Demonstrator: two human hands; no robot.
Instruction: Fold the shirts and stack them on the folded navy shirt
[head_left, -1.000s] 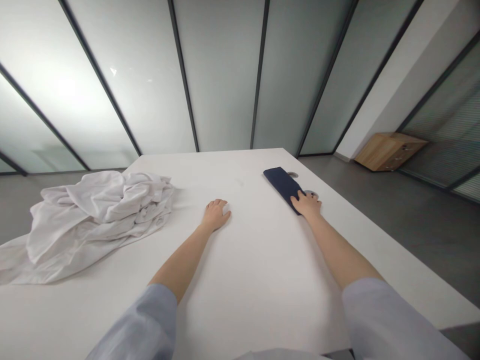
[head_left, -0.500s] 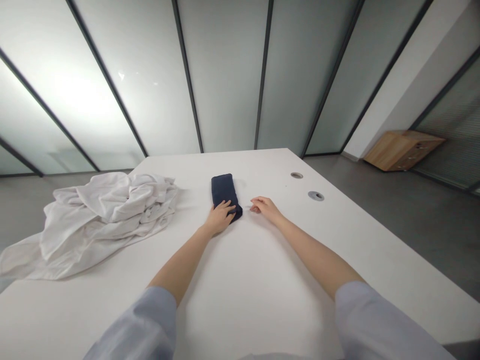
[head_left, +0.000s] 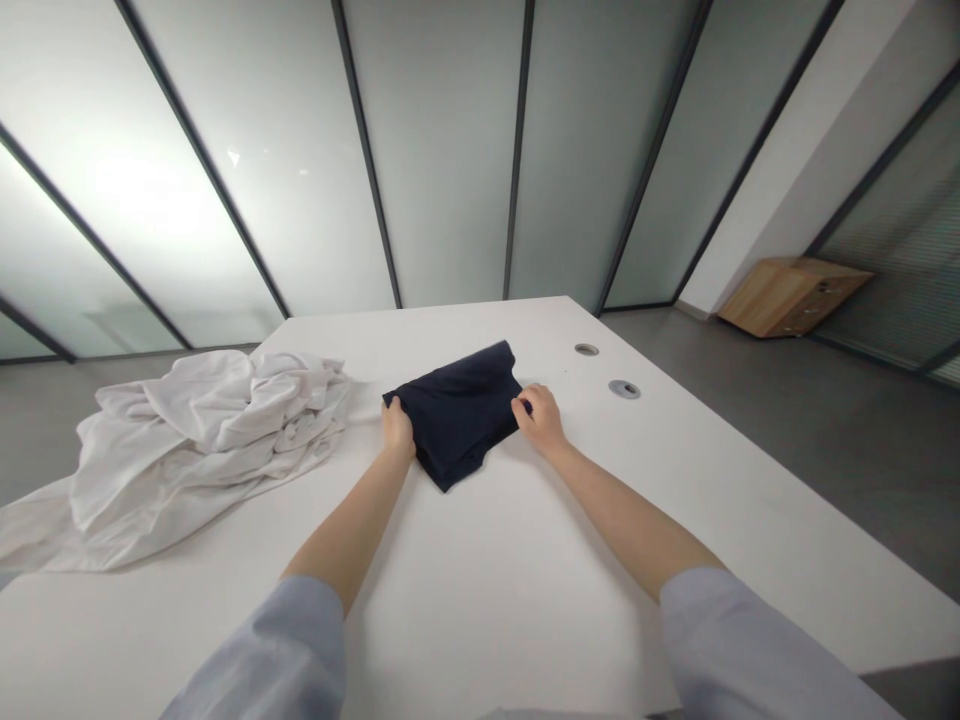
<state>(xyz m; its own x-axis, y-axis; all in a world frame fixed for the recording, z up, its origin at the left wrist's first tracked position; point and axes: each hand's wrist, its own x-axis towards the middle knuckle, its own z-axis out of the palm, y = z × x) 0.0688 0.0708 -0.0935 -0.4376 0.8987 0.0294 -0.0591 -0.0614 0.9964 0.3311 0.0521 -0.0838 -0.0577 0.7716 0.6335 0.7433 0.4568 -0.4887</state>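
A dark navy cloth (head_left: 456, 415) lies partly unfolded on the white table (head_left: 525, 560), a corner of it pointing towards me. My left hand (head_left: 397, 428) pinches its left edge. My right hand (head_left: 538, 417) grips its right edge. Both hands are closed on the fabric, holding it stretched between them just above or on the tabletop.
A crumpled heap of white cloth (head_left: 202, 440) covers the table's left side and hangs off its edge. Two round cable holes (head_left: 624, 388) sit near the right edge. A wooden cabinet (head_left: 795, 295) stands on the floor at the far right, glass panels behind.
The navy cloth was slid from the right edge to the table's middle as a narrow folded strip. Both hands have since taken its sides and spread it wider.
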